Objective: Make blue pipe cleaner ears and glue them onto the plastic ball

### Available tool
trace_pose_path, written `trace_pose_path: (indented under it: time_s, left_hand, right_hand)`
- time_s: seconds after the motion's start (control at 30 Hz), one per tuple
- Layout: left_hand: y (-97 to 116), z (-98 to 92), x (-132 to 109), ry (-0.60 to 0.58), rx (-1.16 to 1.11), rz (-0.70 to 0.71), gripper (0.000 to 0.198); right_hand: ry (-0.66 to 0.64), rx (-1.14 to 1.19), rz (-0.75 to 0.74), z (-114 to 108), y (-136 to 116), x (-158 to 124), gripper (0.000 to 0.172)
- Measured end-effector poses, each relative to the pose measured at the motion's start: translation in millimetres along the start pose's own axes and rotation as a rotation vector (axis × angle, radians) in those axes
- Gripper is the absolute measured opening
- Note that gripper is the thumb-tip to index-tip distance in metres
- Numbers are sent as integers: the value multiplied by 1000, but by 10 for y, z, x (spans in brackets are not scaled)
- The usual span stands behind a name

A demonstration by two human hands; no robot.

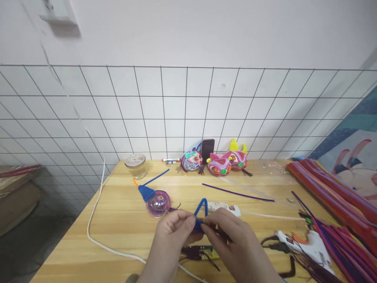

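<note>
Both hands meet over the front middle of the table. Between them is a blue pipe cleaner (201, 207), bent into a pointed loop that sticks up above the fingers. My left hand (173, 232) pinches its lower left part, and my right hand (228, 230) pinches the lower right. Fingers partly hide the folded blue portion at the bottom. Left of the hands lies a round, pink-and-purple coiled ornament (158, 203) with a shiny clear dome. A blue wrapped cone (146, 193) with an orange tip and a blue stem touches its upper left edge.
Coiled fish-like ornaments (218, 164) and a phone (207, 151) stand by the tiled wall. A lidded jar (136, 166) is at back left. On the right lie a glue gun (312, 247) and pipe cleaner bundles (332, 196). A white cable (97, 239) crosses the left side.
</note>
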State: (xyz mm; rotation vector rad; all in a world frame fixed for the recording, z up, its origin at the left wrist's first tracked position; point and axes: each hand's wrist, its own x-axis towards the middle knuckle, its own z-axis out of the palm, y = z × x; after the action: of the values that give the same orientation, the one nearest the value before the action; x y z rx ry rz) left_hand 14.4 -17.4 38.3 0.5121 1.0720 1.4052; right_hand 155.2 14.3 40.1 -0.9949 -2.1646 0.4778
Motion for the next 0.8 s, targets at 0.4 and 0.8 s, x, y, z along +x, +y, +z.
trace_pose_path:
  time_s: [0.4,0.8]
  left_hand:
    - [-7,-63,66,12,-51,11,18]
    - [-4,-41,66,27,-59,-20,21]
  right_hand:
    - [-70,91,70,-115,50,55,12]
    - [-112,123,98,-70,73,57,16]
